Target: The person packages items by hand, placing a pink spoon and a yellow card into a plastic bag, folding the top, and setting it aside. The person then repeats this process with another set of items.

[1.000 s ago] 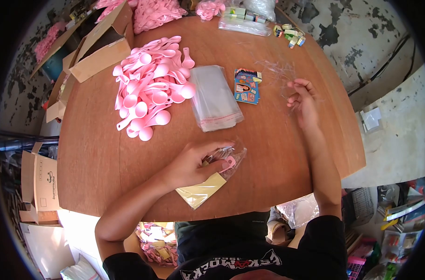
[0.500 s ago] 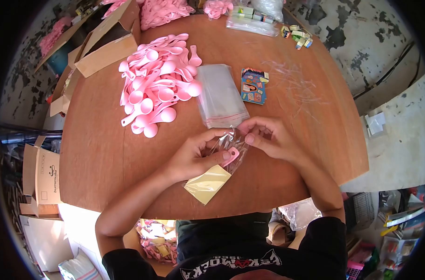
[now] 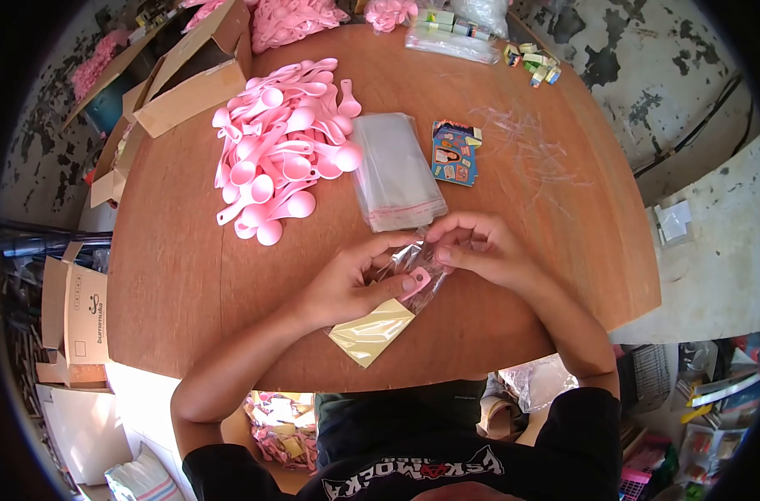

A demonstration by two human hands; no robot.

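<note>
My left hand [image 3: 346, 280] grips a clear plastic bag [image 3: 403, 255], thumb pressed over a pink measuring spoon [image 3: 416, 281] of which only the handle end with its hole shows. A pale yellow card [image 3: 371, 332] lies in the lower part of the same bag. At the bag's upper right edge, the thumb and fingers of my right hand [image 3: 487, 250] are pinched together on the film. Just beyond my hands is a stack of flat clear bags [image 3: 396, 167]. To its left spreads a heap of pink spoons [image 3: 271, 159]; blue printed cards [image 3: 455, 159] lie to its right.
The round-edged wooden table [image 3: 171, 292] carries thin plastic strips [image 3: 530, 150] at right and small card bundles [image 3: 534, 65] at the far right. Cardboard boxes [image 3: 192, 96] stand at the back left. Below the table edge, a box holds packed pieces [image 3: 284, 430].
My right hand has shifted very slightly along the bag's edge, fingers still pinched. The left hand keeps its hold, with the spoon and yellow card almost unmoved.
</note>
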